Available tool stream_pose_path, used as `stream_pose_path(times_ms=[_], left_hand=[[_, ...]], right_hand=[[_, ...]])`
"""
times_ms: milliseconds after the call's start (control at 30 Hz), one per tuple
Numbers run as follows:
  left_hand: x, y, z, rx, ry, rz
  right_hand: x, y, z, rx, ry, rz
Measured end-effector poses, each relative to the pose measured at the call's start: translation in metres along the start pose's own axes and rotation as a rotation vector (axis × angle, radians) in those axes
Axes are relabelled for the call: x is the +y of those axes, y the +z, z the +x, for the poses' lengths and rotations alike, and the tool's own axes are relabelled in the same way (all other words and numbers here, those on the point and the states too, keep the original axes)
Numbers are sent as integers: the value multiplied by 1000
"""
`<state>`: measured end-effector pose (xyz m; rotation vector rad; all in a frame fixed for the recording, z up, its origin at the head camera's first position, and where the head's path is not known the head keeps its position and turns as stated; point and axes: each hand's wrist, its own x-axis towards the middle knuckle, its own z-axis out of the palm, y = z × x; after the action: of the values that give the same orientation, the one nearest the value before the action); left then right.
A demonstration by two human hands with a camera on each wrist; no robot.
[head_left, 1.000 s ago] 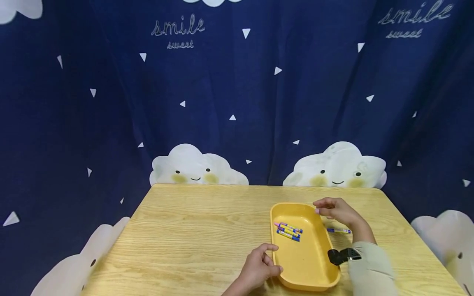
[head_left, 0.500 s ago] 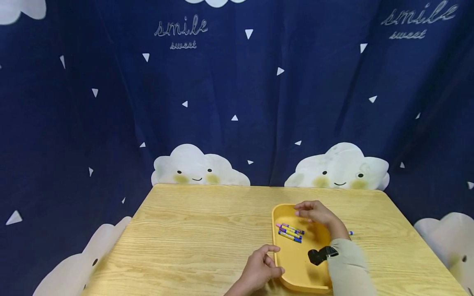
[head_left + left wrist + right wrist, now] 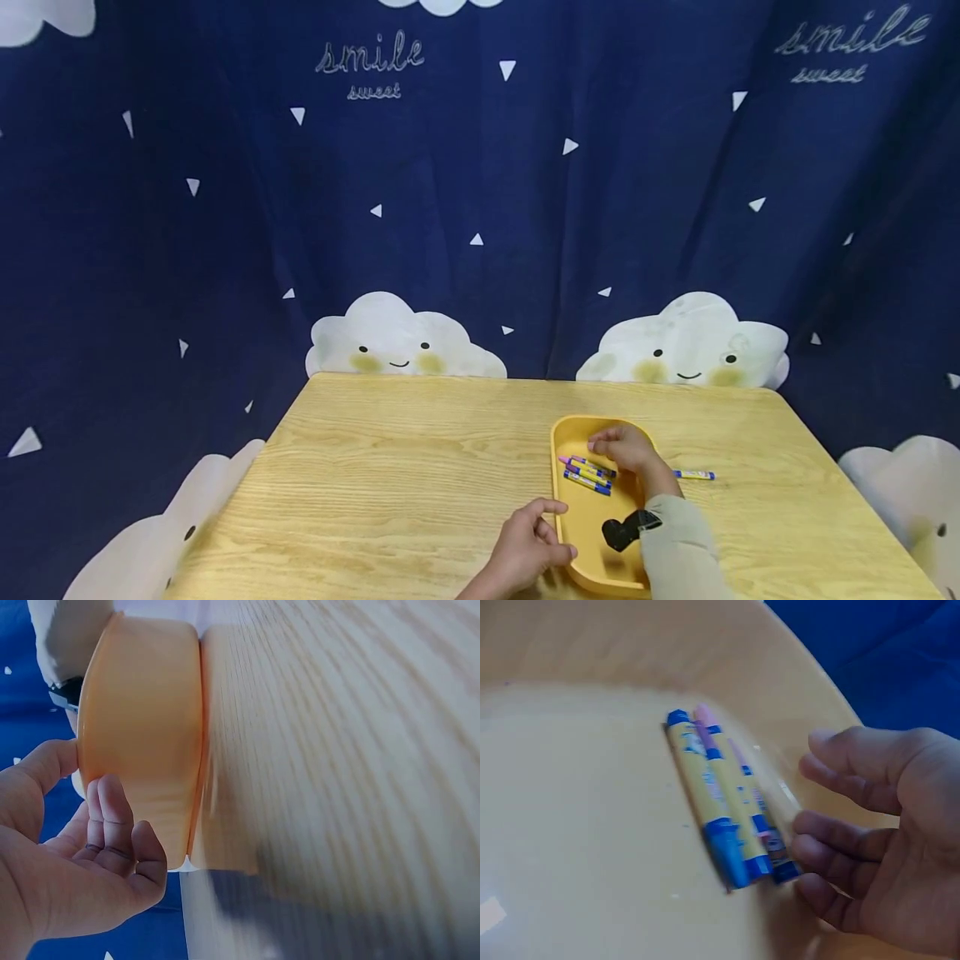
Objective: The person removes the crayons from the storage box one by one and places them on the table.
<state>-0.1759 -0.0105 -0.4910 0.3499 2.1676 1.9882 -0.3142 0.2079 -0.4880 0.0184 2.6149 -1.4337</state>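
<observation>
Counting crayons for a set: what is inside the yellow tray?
The yellow tray holds a small bunch of crayons; the right hand covers their far ends, so the count is uncertain.

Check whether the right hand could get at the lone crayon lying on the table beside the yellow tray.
Probably yes. The right hand is over the tray holding nothing, and the crayon lies just beyond the tray's right rim on bare table, nothing covering it.

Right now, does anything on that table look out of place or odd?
One crayon lies alone on the wooden table, just outside the right rim of the yellow tray, while the other crayons lie together inside it by the right hand. Nothing looks spilled or broken.
</observation>
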Motion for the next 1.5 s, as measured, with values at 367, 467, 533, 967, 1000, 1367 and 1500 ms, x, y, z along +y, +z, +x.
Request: stream_pose_path(times_ms=[367,467,533,967,1000,1367,1500], left_hand=[[0,0,0,-10,-1,10],[0,0,0,-9,5,15],[0,0,0,-8,7,14],[-1,1,0,1,0,8],[-1,1,0,0,0,8],[0,1,0,8,-3,13],[0,1,0,7,-8,9]], right_hand=[[12,12,1,43,-9,-56],[12,14,0,37,-15,-81],[12,13,-1,36,-18,-106],[11,8,-7,-1,-74,-163],[12,9,-6,2,-61,-151],[13,7,-6,-4,-67,-139],[13,7,-5,-7,-74,-184]])
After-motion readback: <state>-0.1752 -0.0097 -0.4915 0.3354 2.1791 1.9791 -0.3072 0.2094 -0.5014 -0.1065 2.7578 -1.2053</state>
